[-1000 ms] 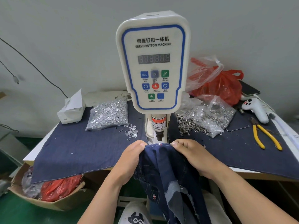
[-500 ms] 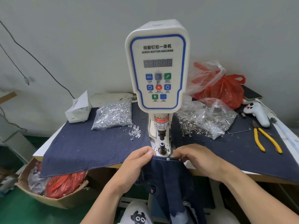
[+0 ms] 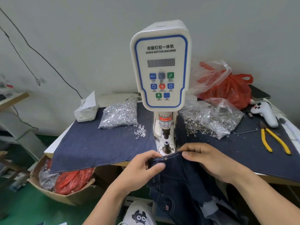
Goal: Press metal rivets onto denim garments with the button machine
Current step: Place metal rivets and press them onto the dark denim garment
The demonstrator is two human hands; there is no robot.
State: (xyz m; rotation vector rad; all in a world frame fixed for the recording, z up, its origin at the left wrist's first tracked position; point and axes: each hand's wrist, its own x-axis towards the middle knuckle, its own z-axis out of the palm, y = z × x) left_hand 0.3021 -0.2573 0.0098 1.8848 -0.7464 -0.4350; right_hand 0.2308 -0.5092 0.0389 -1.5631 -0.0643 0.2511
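A white servo button machine [image 3: 160, 65] stands at the table's middle, its bare lower die [image 3: 165, 145] under the punch. Just in front of the die hangs a dark denim garment [image 3: 180, 181]. A metal rivet [image 3: 165, 158] shows on its top edge. My left hand [image 3: 142, 169] pinches that edge left of the rivet. My right hand [image 3: 209, 159] grips the edge to the right. A bag of silver rivets [image 3: 120, 114] lies left of the machine. A bag of ring-shaped rivet parts [image 3: 214, 120] lies to the right.
Denim cloth [image 3: 97, 146] covers the table. Yellow pliers [image 3: 274, 142], a white handheld device [image 3: 266, 116] and a red plastic bag [image 3: 230, 90] sit at the right. A tissue box [image 3: 86, 109] stands back left. A cardboard box [image 3: 65, 190] of red bags sits under the table's left.
The garment's edge has come back off the die toward me, and a pressed rivet now shows on it. Both hands keep their hold.
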